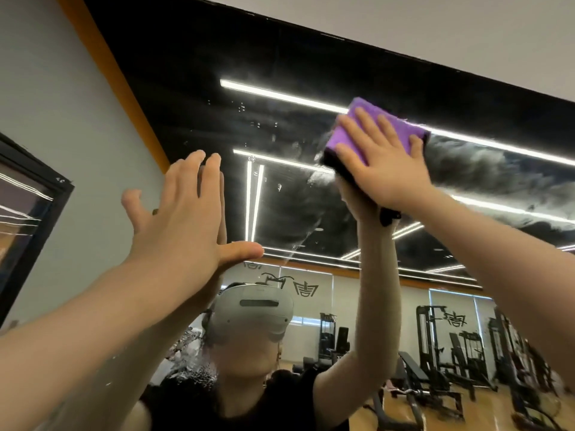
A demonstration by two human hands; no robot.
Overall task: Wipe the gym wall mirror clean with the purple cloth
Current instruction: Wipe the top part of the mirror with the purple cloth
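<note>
The wall mirror (280,135) fills most of the head view, with droplets and cloudy wet streaks across its upper part. My right hand (384,163) presses the folded purple cloth (373,126) flat against the glass high at the upper right, fingers straight and spread over it. My left hand (183,219) is open, its fingers straight and its fingertips meeting their reflection on the glass at centre left, thumb stuck out to the right.
A grey wall (62,119) with an orange strip borders the mirror on the left, and a black-framed panel (28,206) hangs there. The mirror's top edge meets the white wall above. Gym machines and a person wearing a headset show in the reflection.
</note>
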